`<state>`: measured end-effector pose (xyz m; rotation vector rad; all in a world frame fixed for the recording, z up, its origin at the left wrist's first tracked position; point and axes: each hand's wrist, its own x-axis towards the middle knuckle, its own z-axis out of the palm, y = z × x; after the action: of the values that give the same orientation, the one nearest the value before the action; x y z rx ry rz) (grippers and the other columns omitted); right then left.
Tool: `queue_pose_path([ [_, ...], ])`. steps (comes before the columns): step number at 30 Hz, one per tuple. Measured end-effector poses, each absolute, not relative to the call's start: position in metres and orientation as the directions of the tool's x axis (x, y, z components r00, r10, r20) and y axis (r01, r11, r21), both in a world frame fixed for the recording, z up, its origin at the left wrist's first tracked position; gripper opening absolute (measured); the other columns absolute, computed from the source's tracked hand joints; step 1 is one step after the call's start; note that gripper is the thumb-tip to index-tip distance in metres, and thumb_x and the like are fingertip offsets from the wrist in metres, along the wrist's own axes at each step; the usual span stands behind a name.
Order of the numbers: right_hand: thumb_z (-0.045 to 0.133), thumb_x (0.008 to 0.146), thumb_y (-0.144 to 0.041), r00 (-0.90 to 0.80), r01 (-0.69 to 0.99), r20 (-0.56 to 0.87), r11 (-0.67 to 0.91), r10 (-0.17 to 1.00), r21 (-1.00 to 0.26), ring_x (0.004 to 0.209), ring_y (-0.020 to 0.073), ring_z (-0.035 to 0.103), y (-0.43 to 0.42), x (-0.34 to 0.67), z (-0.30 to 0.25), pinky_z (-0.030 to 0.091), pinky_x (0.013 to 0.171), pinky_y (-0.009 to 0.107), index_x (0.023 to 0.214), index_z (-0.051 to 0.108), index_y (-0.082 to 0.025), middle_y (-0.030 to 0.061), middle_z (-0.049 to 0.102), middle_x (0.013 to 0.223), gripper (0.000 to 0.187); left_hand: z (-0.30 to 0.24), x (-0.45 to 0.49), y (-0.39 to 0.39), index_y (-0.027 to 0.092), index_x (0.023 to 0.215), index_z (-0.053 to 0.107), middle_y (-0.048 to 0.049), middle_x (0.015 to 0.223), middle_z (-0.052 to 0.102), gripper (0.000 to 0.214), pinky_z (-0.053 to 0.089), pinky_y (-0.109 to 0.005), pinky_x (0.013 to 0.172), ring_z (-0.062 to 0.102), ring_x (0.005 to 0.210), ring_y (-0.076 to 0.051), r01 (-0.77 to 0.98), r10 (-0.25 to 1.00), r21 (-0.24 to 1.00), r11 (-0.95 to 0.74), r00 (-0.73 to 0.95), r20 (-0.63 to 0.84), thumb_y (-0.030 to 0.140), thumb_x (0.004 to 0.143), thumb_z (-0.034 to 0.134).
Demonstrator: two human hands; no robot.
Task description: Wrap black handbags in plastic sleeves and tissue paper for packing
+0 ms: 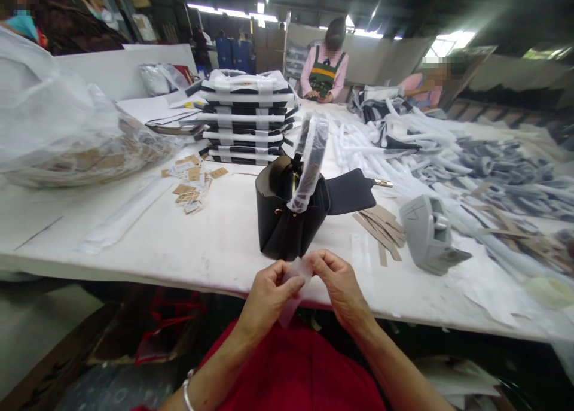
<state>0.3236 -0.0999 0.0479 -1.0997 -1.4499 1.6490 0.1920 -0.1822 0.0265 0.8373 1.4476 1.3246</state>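
Observation:
Between my two hands, at the table's front edge, is a small sheet of thin translucent paper [301,272]. My left hand [270,292] pinches it between thumb and fingers. From the other side, the fingertips of my right hand [337,282] are closed on its upper edge. Just beyond stands a black handbag [287,225], upright, its top open. Clear plastic wraps its raised handle [310,160]. The bag's flap [352,192] is folded out to the right, with a gold clasp [383,183] at its end.
Strips of brown card [381,228] and a grey tape dispenser [424,234] lie right of the bag. Tags [192,183] are scattered to the left, before stacked wrapped bags [246,118]. White tubes [359,154] cover the far right. A co-worker [325,70] stands across the table.

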Motion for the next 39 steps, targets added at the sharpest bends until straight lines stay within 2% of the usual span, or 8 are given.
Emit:
queue_pose_path([
  [10,0.074,0.072,-0.049,-0.451,0.275,-0.132,-0.004,0.883,-0.962,0.063,0.0168,0.057,-0.090,0.293,0.034,0.045,0.060,0.029,0.094,0.073,-0.018,0.0016,0.066,0.070,0.038,0.014,0.149,-0.219,0.016,0.067,0.060,0.0026,0.061,0.054,0.029,0.036,-0.022,0.056,0.047,0.059,-0.012,0.020,0.855,0.972,0.232,-0.482,-0.194,0.042,0.079,0.063],
  [16,0.075,0.073,-0.048,-0.439,0.373,-0.058,0.124,0.896,-0.920,0.063,0.0165,0.057,-0.091,0.286,0.031,0.046,0.059,0.028,0.084,0.071,-0.019,0.0016,0.066,0.070,0.031,0.012,0.135,-0.233,0.017,0.069,0.066,0.0018,0.064,0.061,0.023,0.040,-0.022,0.058,0.052,0.061,-0.013,0.166,0.854,0.972,0.169,-0.517,-0.060,0.037,0.080,0.065],
  [19,0.076,0.072,-0.049,-0.450,0.287,-0.082,0.057,0.889,-0.956,0.062,0.0159,0.058,-0.094,0.282,0.031,0.047,0.058,0.027,0.075,0.064,-0.019,0.0010,0.064,0.068,0.032,0.008,0.129,-0.237,0.018,0.071,0.069,0.0018,0.065,0.064,0.017,0.041,-0.021,0.060,0.055,0.062,-0.012,0.283,0.860,0.953,0.112,-0.507,0.049,0.032,0.080,0.066],
  [23,0.083,0.066,-0.048,-0.525,0.084,-0.242,-0.233,0.816,-0.969,0.056,0.0157,0.061,-0.101,0.279,0.034,0.047,0.050,0.025,0.078,0.057,-0.019,-0.0025,0.061,0.061,0.040,0.005,0.124,-0.242,0.017,0.072,0.070,0.0016,0.065,0.066,0.014,0.040,-0.020,0.059,0.056,0.060,-0.012,0.372,0.864,0.926,0.069,-0.486,0.130,0.029,0.080,0.067],
  [26,0.085,0.066,-0.042,-0.571,0.017,-0.282,-0.333,0.771,-0.943,0.057,0.0131,0.061,-0.104,0.284,0.040,0.049,0.052,0.024,0.081,0.062,-0.017,-0.0017,0.063,0.065,0.037,0.005,0.118,-0.246,0.017,0.073,0.071,0.0012,0.065,0.066,0.017,0.040,-0.020,0.059,0.056,0.059,-0.012,0.372,0.878,0.926,0.064,-0.463,0.125,0.031,0.081,0.067],
  [30,0.086,0.067,-0.034,-0.626,-0.136,-0.280,-0.455,0.728,-0.880,0.056,0.0098,0.059,-0.107,0.290,0.053,0.050,0.054,0.022,0.082,0.066,-0.018,-0.0022,0.065,0.068,0.030,0.004,0.112,-0.252,0.017,0.069,0.071,0.0016,0.062,0.064,0.020,0.039,-0.020,0.058,0.053,0.059,-0.011,0.299,0.916,0.950,0.095,-0.399,0.034,0.033,0.081,0.065],
  [34,0.088,0.065,-0.032,-0.616,-0.219,-0.247,-0.464,0.748,-0.858,0.058,0.0102,0.061,-0.110,0.286,0.061,0.051,0.057,0.023,0.080,0.066,-0.019,-0.0023,0.066,0.069,0.030,0.003,0.111,-0.255,0.016,0.061,0.067,0.0028,0.057,0.056,0.025,0.036,-0.021,0.055,0.046,0.055,-0.011,0.201,0.933,0.971,0.129,-0.357,-0.050,0.033,0.079,0.062],
  [39,0.088,0.065,-0.033,-0.606,-0.205,-0.233,-0.432,0.761,-0.878,0.059,0.0115,0.062,-0.110,0.282,0.061,0.051,0.058,0.024,0.078,0.067,-0.019,-0.0017,0.067,0.067,0.029,0.003,0.116,-0.253,0.015,0.059,0.065,0.0032,0.055,0.050,0.028,0.033,-0.021,0.052,0.041,0.053,-0.010,0.093,0.941,0.983,0.161,-0.313,-0.124,0.037,0.076,0.064],
])
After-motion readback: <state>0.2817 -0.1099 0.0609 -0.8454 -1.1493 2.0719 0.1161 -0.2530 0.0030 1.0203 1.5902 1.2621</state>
